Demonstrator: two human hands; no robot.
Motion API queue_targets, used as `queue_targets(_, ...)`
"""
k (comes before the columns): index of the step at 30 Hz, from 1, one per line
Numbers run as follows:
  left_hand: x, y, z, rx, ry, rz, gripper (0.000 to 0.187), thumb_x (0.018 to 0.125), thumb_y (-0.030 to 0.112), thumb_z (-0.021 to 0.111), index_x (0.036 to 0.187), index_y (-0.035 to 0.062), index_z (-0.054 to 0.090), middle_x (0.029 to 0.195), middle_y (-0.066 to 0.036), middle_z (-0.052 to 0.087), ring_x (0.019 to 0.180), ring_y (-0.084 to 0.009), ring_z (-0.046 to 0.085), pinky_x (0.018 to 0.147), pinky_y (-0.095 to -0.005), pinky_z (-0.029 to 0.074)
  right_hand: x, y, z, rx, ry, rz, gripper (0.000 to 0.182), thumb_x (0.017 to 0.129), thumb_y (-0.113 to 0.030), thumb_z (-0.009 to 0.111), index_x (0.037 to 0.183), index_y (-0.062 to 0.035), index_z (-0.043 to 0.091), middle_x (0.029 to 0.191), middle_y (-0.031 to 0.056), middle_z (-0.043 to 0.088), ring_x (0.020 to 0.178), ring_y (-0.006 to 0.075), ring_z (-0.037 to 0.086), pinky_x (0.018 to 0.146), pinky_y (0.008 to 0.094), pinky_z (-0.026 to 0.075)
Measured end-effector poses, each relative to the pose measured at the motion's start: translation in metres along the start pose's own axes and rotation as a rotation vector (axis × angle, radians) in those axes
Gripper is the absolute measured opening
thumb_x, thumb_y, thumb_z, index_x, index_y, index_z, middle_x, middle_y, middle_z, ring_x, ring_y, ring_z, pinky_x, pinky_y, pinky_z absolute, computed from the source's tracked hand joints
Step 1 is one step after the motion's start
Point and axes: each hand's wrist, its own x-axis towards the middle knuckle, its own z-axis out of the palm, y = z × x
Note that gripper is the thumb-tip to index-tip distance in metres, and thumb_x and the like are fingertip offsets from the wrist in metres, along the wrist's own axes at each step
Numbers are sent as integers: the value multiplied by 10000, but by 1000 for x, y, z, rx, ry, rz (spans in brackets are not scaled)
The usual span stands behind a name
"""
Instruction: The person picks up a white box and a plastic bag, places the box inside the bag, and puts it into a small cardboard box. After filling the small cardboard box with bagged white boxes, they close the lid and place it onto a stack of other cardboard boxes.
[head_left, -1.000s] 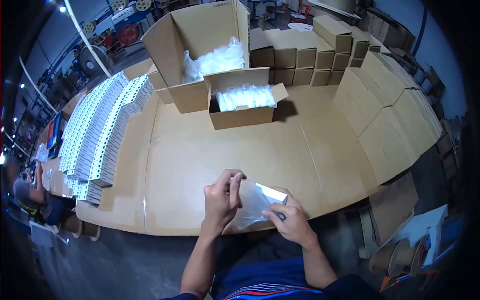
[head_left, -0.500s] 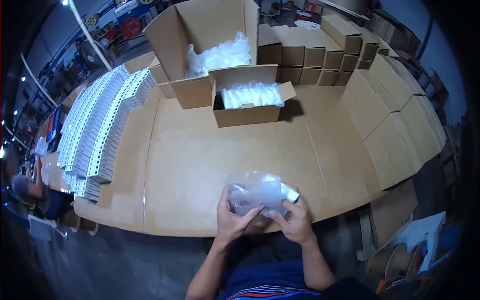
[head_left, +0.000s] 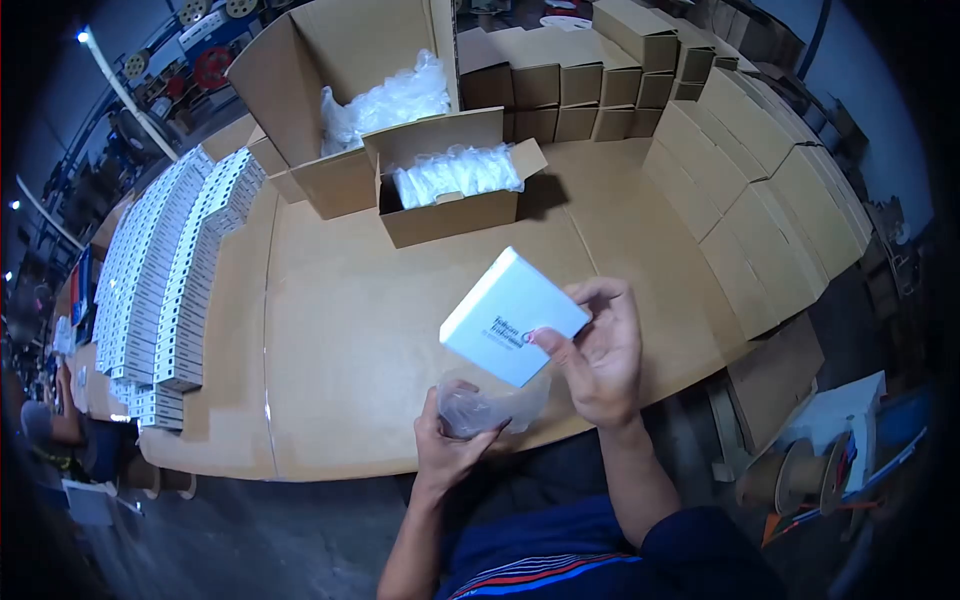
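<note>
Low at the table's front edge, my left hand (head_left: 450, 445) is closed on a crumpled clear plastic bag (head_left: 478, 408). Just above the bag, my right hand (head_left: 603, 362) grips a flat white box (head_left: 508, 315) by its right corner, thumb on the printed face and fingers behind. Dark lettering and a small reddish mark show on that face, and the box is tilted. One lower corner of the box overlaps the bag in this view. Beyond my hands, an open cardboard carton (head_left: 455, 218) holds a row of plastic-wrapped items (head_left: 458, 176).
Behind that carton, a taller open box (head_left: 345, 185) contains loose clear plastic bags (head_left: 390, 105). Stacked white boxes (head_left: 165, 270) line the left side. Closed brown cartons (head_left: 765, 220) stand along the right, with more cartons (head_left: 580, 88) at the back. A person (head_left: 65, 405) is at far left.
My right hand has risen with the white box, which now shows its printed face outside the bag. The bag stays low in my left hand. The view has shifted slightly.
</note>
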Motion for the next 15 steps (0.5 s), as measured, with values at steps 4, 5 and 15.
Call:
queue_targets(4,2,-4,-5,-15,15,0,550,766,23,893,1200,-18,558,1042,-114,710,962,-171,710,849,-324,587,-4,4,-2,-13,-63,55,408,920,55,728,1212,13,446,1122,85,507,990,143,644,825,278,593)
queue_targets(5,2,-7,-4,-46,24,-3,556,767,22,892,1209,-22,556,1057,-118,712,979,-177,711,864,-330,588,-2,-1,-4,-55,-74,51,387,934,46,716,1220,15,457,1109,90,534,982,147,662,823,278,593)
queue_targets(15,-1,-7,1,-69,5,-59,598,785,13,879,1272,-42,535,1149,-148,709,1068,-202,699,935,-350,576,5,9,-3,-96,-158,96,254,946,-12,726,1143,23,571,968,82,654,905,129,689,769,278,598)
